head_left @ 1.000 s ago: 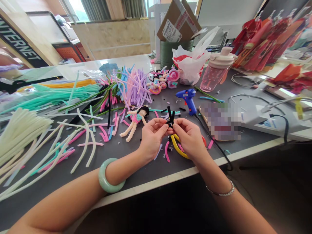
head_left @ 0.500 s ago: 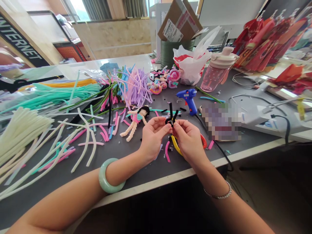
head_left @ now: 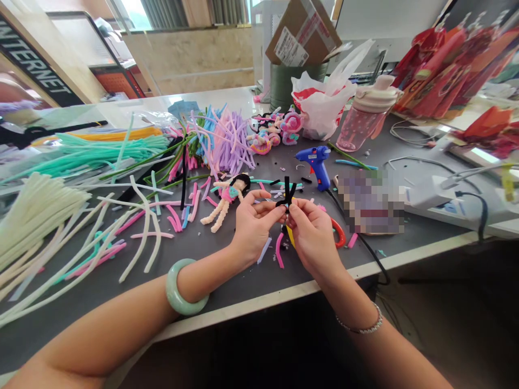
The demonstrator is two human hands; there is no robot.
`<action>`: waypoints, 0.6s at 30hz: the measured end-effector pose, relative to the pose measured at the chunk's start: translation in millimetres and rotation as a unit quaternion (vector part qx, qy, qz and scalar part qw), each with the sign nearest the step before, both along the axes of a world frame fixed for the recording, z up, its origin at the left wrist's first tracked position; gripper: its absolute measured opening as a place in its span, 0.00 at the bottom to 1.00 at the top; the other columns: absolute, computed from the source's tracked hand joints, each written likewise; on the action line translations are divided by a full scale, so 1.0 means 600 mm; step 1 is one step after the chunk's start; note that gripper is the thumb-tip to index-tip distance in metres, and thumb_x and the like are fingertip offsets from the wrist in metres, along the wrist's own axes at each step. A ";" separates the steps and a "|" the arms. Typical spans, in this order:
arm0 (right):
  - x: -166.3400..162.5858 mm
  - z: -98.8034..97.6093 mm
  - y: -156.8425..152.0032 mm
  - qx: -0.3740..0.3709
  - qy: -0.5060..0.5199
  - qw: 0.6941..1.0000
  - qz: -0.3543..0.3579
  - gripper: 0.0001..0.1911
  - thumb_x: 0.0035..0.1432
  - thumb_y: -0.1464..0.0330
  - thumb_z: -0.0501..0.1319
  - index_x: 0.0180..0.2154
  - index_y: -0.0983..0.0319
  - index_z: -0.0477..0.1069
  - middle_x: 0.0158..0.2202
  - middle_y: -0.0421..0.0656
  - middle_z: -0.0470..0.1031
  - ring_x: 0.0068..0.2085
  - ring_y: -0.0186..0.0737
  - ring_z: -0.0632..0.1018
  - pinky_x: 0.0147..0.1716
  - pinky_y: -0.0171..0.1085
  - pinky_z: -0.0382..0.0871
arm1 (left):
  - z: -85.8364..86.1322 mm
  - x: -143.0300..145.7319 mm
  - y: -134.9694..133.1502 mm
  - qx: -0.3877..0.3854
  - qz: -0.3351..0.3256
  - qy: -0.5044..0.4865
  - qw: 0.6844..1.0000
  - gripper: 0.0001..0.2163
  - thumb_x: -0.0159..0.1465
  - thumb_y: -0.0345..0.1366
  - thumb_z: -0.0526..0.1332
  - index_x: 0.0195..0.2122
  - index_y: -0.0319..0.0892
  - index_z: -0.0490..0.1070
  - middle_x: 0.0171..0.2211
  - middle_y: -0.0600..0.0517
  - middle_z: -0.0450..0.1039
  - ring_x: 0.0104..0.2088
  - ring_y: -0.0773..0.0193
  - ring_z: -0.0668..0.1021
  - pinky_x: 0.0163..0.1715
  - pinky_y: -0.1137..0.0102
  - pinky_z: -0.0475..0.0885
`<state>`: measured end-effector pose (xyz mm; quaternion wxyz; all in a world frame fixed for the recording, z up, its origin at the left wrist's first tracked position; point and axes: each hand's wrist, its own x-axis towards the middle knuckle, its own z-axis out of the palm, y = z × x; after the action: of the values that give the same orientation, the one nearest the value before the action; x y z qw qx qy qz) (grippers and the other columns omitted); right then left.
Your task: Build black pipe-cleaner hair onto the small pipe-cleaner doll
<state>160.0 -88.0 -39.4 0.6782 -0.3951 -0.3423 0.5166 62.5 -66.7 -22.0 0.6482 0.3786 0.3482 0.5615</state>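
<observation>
Pipe cleaner (head_left: 287, 190) pinched between left hand (head_left: 253, 232), right hand (head_left: 312, 237).

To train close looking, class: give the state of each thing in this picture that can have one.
left hand: pinching the black pipe cleaner
right hand: pinching the same piece
black pipe cleaner: bent and twisted, held up between both hands
blue hot glue gun: lying on the grey table, cord attached
pipe-cleaner doll: lying flat
pink water bottle: upright, lid on
cardboard box: tilted, resting on a green bin
white plastic bag: crumpled
</observation>
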 end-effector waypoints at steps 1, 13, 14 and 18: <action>-0.001 0.001 0.000 0.005 0.007 1.000 0.002 0.07 0.52 0.66 0.64 0.28 0.61 0.69 0.25 0.35 0.65 0.27 0.30 0.64 0.27 0.33 0.59 | 0.000 0.000 -0.001 0.001 -0.002 -0.002 1.000 0.19 0.46 0.27 0.70 0.35 0.41 0.62 0.20 0.60 0.75 0.20 0.72 0.77 0.29 0.74 0.73; -0.007 0.001 -0.001 0.016 0.019 1.000 -0.001 0.08 0.53 0.65 0.64 0.28 0.60 0.68 0.26 0.36 0.66 0.28 0.30 0.67 0.29 0.34 0.63 | -0.005 0.002 -0.007 -0.015 0.008 -0.014 1.000 0.19 0.47 0.27 0.70 0.34 0.41 0.60 0.19 0.61 0.74 0.20 0.73 0.76 0.28 0.76 0.73; -0.007 0.002 -0.001 0.016 0.019 1.000 -0.001 0.08 0.52 0.64 0.65 0.28 0.60 0.68 0.26 0.36 0.66 0.28 0.31 0.67 0.29 0.34 0.63 | -0.006 0.003 -0.007 -0.017 0.007 -0.018 1.000 0.19 0.47 0.27 0.69 0.35 0.41 0.60 0.19 0.61 0.73 0.20 0.73 0.76 0.28 0.76 0.73; -0.003 0.001 0.001 0.008 0.008 1.000 0.006 0.09 0.51 0.63 0.65 0.29 0.60 0.68 0.26 0.36 0.66 0.28 0.32 0.68 0.28 0.34 0.64 | -0.006 0.002 -0.005 -0.020 -0.010 -0.022 1.000 0.14 0.48 0.27 0.68 0.34 0.40 0.64 0.18 0.60 0.73 0.20 0.72 0.76 0.28 0.75 0.73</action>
<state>158.3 -87.6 -38.9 0.6811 -0.3836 -0.3431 0.5208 63.9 -69.6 -25.7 0.6690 0.3567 0.3406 0.5561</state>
